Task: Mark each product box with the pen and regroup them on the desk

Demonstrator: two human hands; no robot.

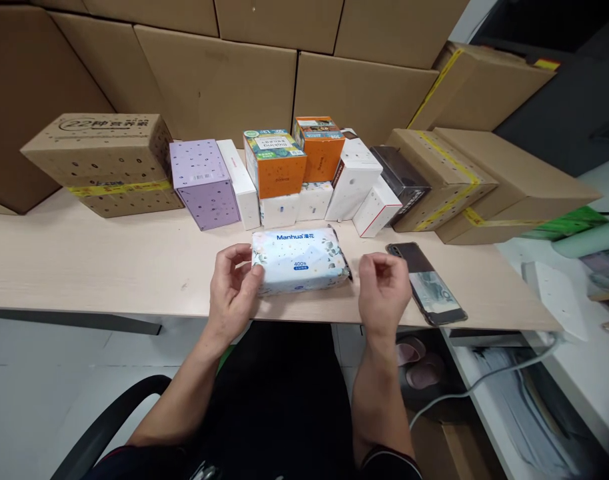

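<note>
A soft tissue pack (300, 261), white and pale blue with "Manhua" printed on it, lies flat near the front edge of the light wooden table (109, 267). My left hand (233, 290) touches the pack's left end, fingers curled and apart, thumb against the wrapper. My right hand (383, 291) hovers just right of the pack with fingers loosely curled, holding nothing and not touching it. A black phone (426, 283) lies on the table right beside my right hand.
Behind the pack stands a row of boxes: a taped cardboard box (104, 163), a purple box (204, 183), white boxes (352, 183), orange boxes (277, 163), a dark box (402, 180), two taped cartons (479, 183). Large cartons wall the back. A chair armrest (109, 427) is lower left.
</note>
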